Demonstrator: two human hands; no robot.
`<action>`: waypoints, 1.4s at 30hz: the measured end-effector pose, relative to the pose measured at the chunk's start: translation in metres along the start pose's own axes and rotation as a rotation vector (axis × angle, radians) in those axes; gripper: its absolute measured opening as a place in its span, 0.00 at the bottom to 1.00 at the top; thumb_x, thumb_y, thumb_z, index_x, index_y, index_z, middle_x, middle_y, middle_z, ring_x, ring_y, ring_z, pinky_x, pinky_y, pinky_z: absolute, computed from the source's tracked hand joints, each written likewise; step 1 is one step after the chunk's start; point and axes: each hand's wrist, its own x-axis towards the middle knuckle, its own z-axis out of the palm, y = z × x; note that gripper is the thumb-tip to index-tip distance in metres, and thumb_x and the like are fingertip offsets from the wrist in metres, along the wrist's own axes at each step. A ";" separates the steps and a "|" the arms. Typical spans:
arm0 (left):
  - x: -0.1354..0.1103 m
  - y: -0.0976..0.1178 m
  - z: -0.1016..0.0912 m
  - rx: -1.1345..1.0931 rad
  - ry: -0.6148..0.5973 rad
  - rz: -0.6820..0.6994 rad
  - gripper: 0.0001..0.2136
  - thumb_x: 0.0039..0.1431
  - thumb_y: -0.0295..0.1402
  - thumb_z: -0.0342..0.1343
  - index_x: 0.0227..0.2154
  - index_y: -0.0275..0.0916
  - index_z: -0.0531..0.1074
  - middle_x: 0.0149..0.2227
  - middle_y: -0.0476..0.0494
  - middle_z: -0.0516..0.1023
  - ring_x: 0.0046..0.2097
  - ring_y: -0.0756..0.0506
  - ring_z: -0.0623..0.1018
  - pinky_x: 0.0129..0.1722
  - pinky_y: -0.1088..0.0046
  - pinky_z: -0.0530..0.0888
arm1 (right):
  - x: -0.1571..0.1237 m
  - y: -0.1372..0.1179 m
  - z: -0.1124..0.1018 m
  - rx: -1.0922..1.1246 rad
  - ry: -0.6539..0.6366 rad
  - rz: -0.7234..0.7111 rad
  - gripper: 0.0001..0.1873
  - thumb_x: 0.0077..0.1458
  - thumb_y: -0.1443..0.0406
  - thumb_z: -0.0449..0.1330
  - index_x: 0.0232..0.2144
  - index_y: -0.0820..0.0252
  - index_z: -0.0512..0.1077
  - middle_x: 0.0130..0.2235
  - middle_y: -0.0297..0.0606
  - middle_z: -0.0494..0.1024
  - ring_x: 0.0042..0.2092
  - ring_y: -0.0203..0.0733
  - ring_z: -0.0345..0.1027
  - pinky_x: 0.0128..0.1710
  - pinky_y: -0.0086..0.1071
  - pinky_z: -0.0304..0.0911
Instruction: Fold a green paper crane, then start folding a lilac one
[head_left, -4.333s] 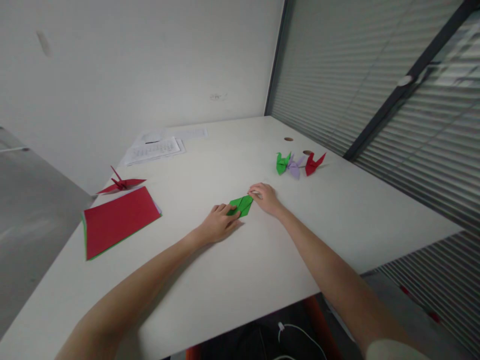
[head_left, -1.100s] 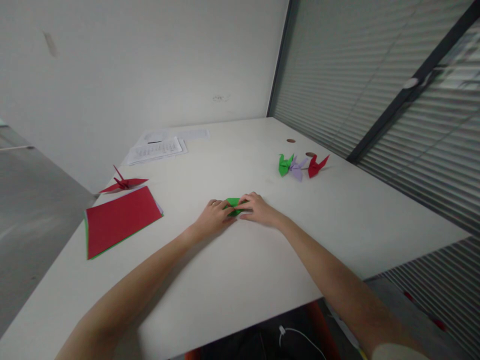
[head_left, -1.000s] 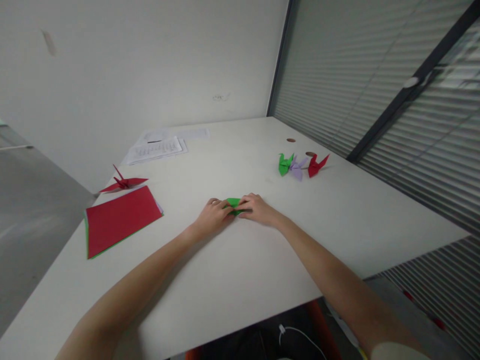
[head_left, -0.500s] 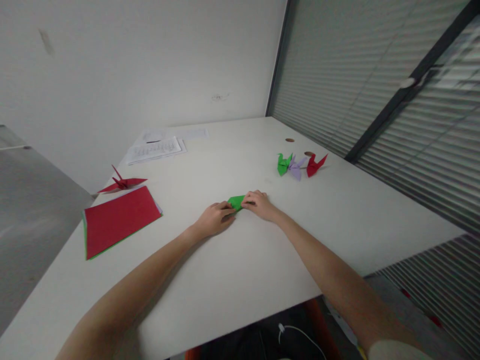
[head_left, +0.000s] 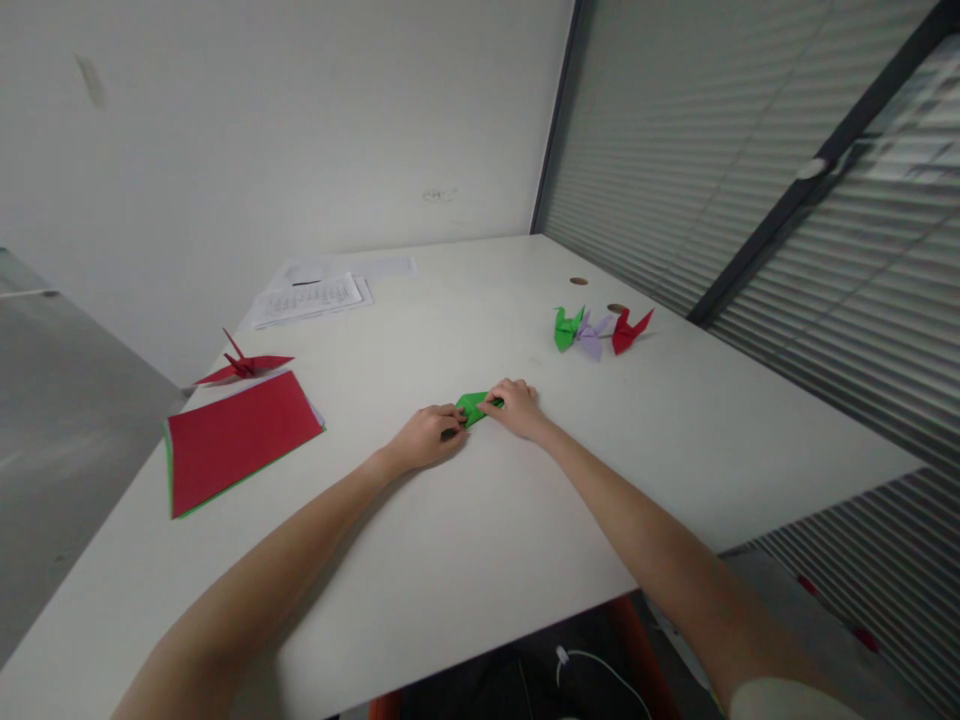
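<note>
A small folded piece of green paper [head_left: 471, 404] lies on the white table between my two hands. My left hand [head_left: 431, 436] pinches its near left end, thumb and fingers closed on it. On the other side, my right hand [head_left: 514, 407] grips the right end, with its thumb and index finger together on the paper. The fingers cover both ends, so the exact folds there are hidden.
To the left lies a stack of coloured paper [head_left: 244, 440], red on top, with a red paper crane [head_left: 244, 366] behind it. Farther back are printed sheets [head_left: 315, 297]. At right stand a green crane [head_left: 568, 329], a lilac crane [head_left: 592, 338] and a red crane [head_left: 628, 332].
My right thumb and fingers have shifted slightly left along the green paper. My left fingers have moved a little left and down, still on its edge.
</note>
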 end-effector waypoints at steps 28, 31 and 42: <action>0.000 -0.001 0.003 -0.022 0.032 -0.091 0.09 0.60 0.31 0.50 0.30 0.38 0.74 0.35 0.42 0.78 0.38 0.46 0.78 0.42 0.70 0.73 | -0.004 -0.006 0.000 0.035 0.050 0.100 0.10 0.50 0.55 0.63 0.28 0.54 0.78 0.45 0.41 0.70 0.49 0.51 0.58 0.51 0.46 0.52; 0.000 0.002 0.003 0.000 0.049 -0.119 0.09 0.60 0.31 0.50 0.40 0.38 0.73 0.38 0.42 0.78 0.39 0.46 0.78 0.43 0.69 0.73 | -0.004 -0.007 -0.002 0.035 0.037 0.106 0.09 0.50 0.55 0.64 0.28 0.53 0.78 0.45 0.40 0.71 0.50 0.51 0.58 0.51 0.47 0.52; 0.000 -0.002 0.006 0.224 0.004 0.112 0.12 0.63 0.31 0.48 0.43 0.38 0.76 0.38 0.39 0.73 0.40 0.45 0.74 0.43 0.67 0.71 | -0.006 -0.009 -0.005 0.029 0.017 0.122 0.11 0.51 0.54 0.63 0.29 0.53 0.78 0.46 0.40 0.71 0.51 0.51 0.57 0.52 0.46 0.51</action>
